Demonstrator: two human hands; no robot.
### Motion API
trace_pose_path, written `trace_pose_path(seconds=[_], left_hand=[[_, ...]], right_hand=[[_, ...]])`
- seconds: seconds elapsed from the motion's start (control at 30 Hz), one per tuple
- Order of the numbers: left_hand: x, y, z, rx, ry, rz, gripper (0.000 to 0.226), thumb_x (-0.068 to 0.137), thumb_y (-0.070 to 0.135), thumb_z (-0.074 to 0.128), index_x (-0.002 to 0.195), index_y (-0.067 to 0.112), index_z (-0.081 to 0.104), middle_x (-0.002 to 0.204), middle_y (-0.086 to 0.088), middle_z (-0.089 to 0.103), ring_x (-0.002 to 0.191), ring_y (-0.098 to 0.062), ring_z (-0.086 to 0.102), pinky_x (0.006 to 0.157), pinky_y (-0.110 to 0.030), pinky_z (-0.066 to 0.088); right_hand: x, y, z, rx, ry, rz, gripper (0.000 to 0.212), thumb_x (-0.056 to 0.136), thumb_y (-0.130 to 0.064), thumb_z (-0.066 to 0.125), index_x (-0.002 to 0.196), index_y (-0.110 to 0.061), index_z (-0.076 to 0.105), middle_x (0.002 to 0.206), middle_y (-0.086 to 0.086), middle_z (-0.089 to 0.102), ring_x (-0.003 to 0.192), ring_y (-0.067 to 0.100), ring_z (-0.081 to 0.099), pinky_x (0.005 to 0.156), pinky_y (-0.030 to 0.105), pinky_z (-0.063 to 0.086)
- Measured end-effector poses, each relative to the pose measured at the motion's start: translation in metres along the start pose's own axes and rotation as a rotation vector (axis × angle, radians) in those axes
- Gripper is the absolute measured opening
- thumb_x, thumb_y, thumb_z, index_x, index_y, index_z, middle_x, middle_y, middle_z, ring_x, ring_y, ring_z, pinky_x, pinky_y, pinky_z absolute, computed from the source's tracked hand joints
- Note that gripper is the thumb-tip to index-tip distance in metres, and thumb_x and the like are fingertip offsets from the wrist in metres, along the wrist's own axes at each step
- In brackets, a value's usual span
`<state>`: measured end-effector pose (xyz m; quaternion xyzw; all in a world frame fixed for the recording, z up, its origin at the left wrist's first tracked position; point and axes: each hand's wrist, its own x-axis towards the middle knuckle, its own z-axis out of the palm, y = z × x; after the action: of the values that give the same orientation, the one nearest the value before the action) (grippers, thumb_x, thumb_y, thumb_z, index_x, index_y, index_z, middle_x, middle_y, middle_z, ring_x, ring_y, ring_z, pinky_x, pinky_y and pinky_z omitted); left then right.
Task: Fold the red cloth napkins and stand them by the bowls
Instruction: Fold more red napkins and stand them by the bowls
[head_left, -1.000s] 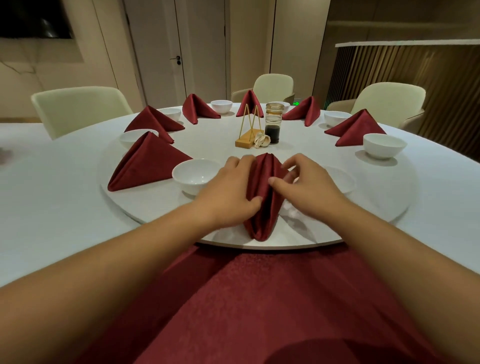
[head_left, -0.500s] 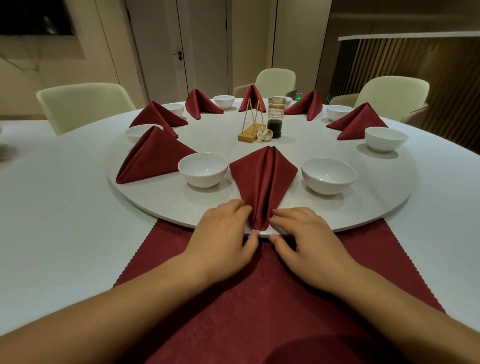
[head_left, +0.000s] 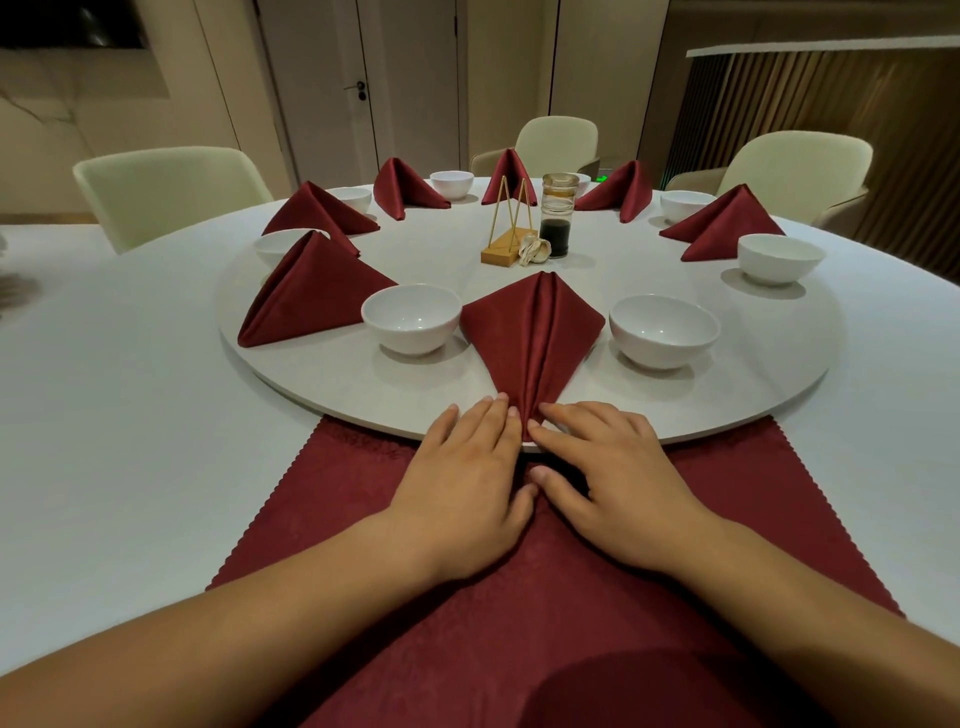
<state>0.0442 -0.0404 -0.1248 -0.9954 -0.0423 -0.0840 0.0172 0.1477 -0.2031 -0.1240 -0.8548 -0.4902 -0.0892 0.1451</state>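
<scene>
A folded red napkin (head_left: 532, 338) stands tent-like on the round turntable (head_left: 727, 384), between two white bowls: one to its left (head_left: 411, 325) and one to its right (head_left: 664, 331). My left hand (head_left: 467, 483) and my right hand (head_left: 613, 478) lie flat with straight fingers at the napkin's near tip, fingertips touching it from either side at the turntable's front edge. Under both hands a flat red cloth (head_left: 701, 519) is spread on the white table. Several more folded napkins, such as one at the left (head_left: 306, 293), stand by other bowls around the turntable.
At the turntable's centre stand a gold wire holder on a wooden base (head_left: 511, 228) and a glass jar of dark liquid (head_left: 558, 215). Pale chairs (head_left: 166, 192) surround the white table (head_left: 104, 415). A slatted wall stands at the right.
Both hands have let go of the napkin's body and slid back to its near tip; the napkin has spread open into a wide tent. Between the last two frames little moved.
</scene>
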Motion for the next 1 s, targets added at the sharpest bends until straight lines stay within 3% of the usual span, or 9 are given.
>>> trace_pose_path(seconds=[0.23,0.33,0.43,0.5,0.7,0.77,0.87,0.93,1.0], left_hand=[[-0.003,0.001,0.005,-0.010,-0.005,-0.028,0.092,0.086,0.060,0.000,0.162,0.009,0.005,0.170,-0.010,0.004,0.157,-0.019,-0.005,0.127,-0.043,-0.002],[-0.002,0.001,0.004,-0.020,-0.020,-0.008,0.092,0.086,0.061,0.002,0.161,0.008,0.003,0.170,-0.011,0.002,0.156,-0.019,-0.007,0.127,-0.040,-0.005],[-0.006,-0.009,0.000,-0.124,0.020,0.002,0.079,0.099,0.056,0.030,0.160,0.007,0.017,0.169,-0.012,0.010,0.157,-0.020,0.002,0.126,-0.031,-0.003],[-0.010,-0.018,-0.002,-0.180,0.080,0.000,0.067,0.101,0.044,0.047,0.154,0.007,0.032,0.166,-0.015,0.022,0.155,-0.023,0.014,0.126,-0.029,0.004],[-0.019,-0.023,-0.013,-0.145,0.013,-0.051,0.065,0.099,0.043,0.049,0.154,0.011,0.034,0.164,-0.012,0.026,0.153,-0.025,0.021,0.125,-0.030,0.014],[-0.022,-0.019,-0.019,-0.171,0.051,-0.085,0.052,0.097,0.036,0.054,0.142,0.010,0.046,0.150,-0.011,0.044,0.142,-0.026,0.037,0.119,-0.035,0.031],[-0.025,-0.008,-0.027,-0.173,0.210,-0.027,0.021,0.089,0.016,0.058,0.110,0.012,0.060,0.108,-0.004,0.057,0.099,-0.025,0.053,0.086,-0.043,0.050],[-0.024,0.002,-0.030,-0.184,0.254,0.053,0.023,0.086,0.010,0.051,0.106,0.014,0.062,0.103,-0.001,0.058,0.092,-0.023,0.053,0.080,-0.041,0.050],[-0.020,0.011,-0.033,-0.210,0.251,0.131,0.040,0.083,0.010,0.043,0.116,0.012,0.065,0.112,-0.002,0.062,0.101,-0.023,0.057,0.087,-0.039,0.051]], right_hand=[[-0.001,0.011,-0.003,0.102,-0.007,-0.019,0.058,0.091,-0.057,0.042,0.141,-0.031,0.054,0.152,-0.010,0.046,0.141,0.008,0.039,0.115,0.039,0.034],[-0.005,0.014,-0.005,0.111,-0.051,-0.057,0.062,0.091,-0.056,0.045,0.147,-0.029,0.048,0.157,-0.009,0.039,0.146,0.007,0.032,0.120,0.034,0.028],[-0.011,0.020,-0.015,0.165,-0.061,-0.012,0.064,0.092,-0.055,0.052,0.149,-0.025,0.046,0.157,-0.007,0.039,0.147,0.004,0.027,0.121,0.021,0.015],[-0.017,0.030,-0.023,0.100,-0.012,0.076,0.066,0.093,-0.058,0.047,0.149,-0.022,0.046,0.157,-0.003,0.041,0.148,0.010,0.027,0.121,0.023,0.012],[-0.039,0.049,-0.035,-0.084,-0.180,0.264,0.070,0.099,-0.060,0.034,0.159,-0.027,0.018,0.168,-0.002,0.009,0.155,0.019,0.000,0.126,0.033,0.000],[-0.040,0.044,-0.034,-0.090,-0.188,0.263,0.073,0.099,-0.061,0.033,0.160,-0.027,0.012,0.169,-0.002,0.002,0.155,0.020,-0.005,0.126,0.035,-0.001],[-0.039,0.037,-0.032,-0.103,-0.178,0.271,0.073,0.100,-0.059,0.032,0.161,-0.026,0.011,0.169,-0.001,0.002,0.155,0.021,-0.005,0.126,0.035,-0.001],[-0.038,0.031,-0.031,-0.120,-0.178,0.267,0.073,0.100,-0.059,0.032,0.161,-0.026,0.010,0.169,0.000,0.001,0.155,0.022,-0.005,0.126,0.036,-0.001],[-0.036,0.024,-0.029,-0.126,-0.184,0.256,0.073,0.100,-0.057,0.032,0.161,-0.023,0.008,0.169,0.002,0.001,0.155,0.024,-0.005,0.126,0.037,0.000]])
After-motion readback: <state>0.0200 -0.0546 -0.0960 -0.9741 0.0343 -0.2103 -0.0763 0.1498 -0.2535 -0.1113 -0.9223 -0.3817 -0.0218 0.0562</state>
